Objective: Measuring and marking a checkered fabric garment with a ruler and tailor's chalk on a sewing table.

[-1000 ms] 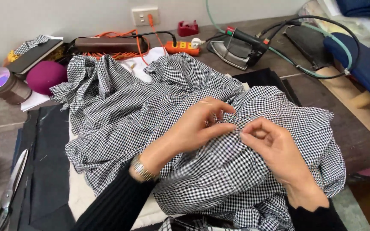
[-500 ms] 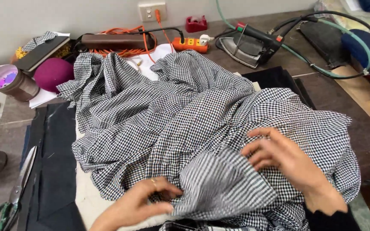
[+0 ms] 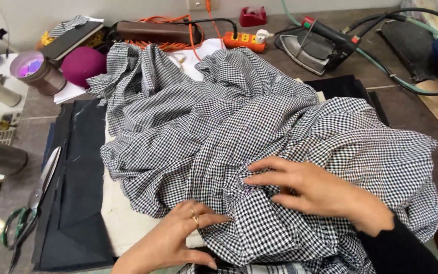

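A large rumpled piece of black-and-white checked fabric [image 3: 239, 127] covers the middle of the worktable. My right hand [image 3: 315, 190] lies flat on top of it with fingers spread, pointing left. My left hand [image 3: 178, 238], wearing rings, rests at the fabric's near edge, fingertips touching the cloth where it meets a cream pad [image 3: 128, 223]. Neither hand is closed around anything that I can see.
Green-handled scissors [image 3: 31, 203] lie on dark cloth [image 3: 77, 167] at the left. A steam iron [image 3: 315, 45] with hoses sits at the back right. An orange power strip [image 3: 244, 40], a magenta ball-shaped cushion [image 3: 82, 63] and a cup [image 3: 36, 71] stand along the back.
My left hand dropped from the bunched fabric to its near edge. The right hand opened from a pinch and spread flat. The fabric has been smoothed lower.
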